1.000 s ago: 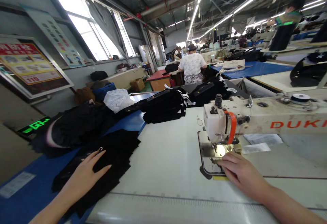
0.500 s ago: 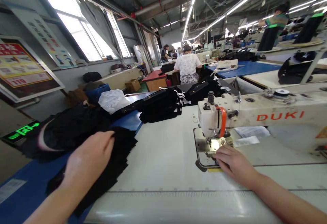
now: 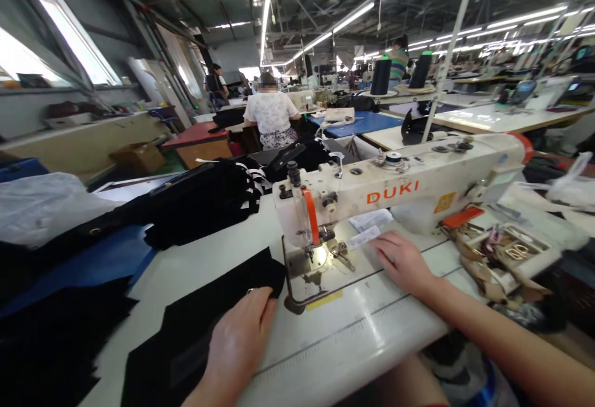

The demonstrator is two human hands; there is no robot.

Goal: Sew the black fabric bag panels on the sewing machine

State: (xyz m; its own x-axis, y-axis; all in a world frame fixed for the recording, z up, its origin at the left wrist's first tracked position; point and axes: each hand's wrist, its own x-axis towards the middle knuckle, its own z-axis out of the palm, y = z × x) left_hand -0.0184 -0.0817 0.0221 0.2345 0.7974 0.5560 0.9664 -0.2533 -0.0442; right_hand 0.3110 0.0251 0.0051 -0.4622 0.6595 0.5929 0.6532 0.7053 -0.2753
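My left hand is closed on the right end of a black fabric piece, which lies on the white sewing table left of the needle plate. My right hand is on the machine bed, right of the presser foot. Its fingers are drawn together at the edge of a white label; the fingertips are partly hidden. Above it is the arm of the white sewing machine, marked DUKI, with an orange finger guard. The needle area is lit, with no cloth under it.
A stack of black fabric pieces lies at left. More black pieces with white tapes lie behind the table. At right, a tray holds small metal parts near beige straps. A person in a white top sits ahead.
My view has turned right. My left hand has brought a black fabric piece from the stack onto the table beside the machine. My right hand has moved from the needle to the white labels.
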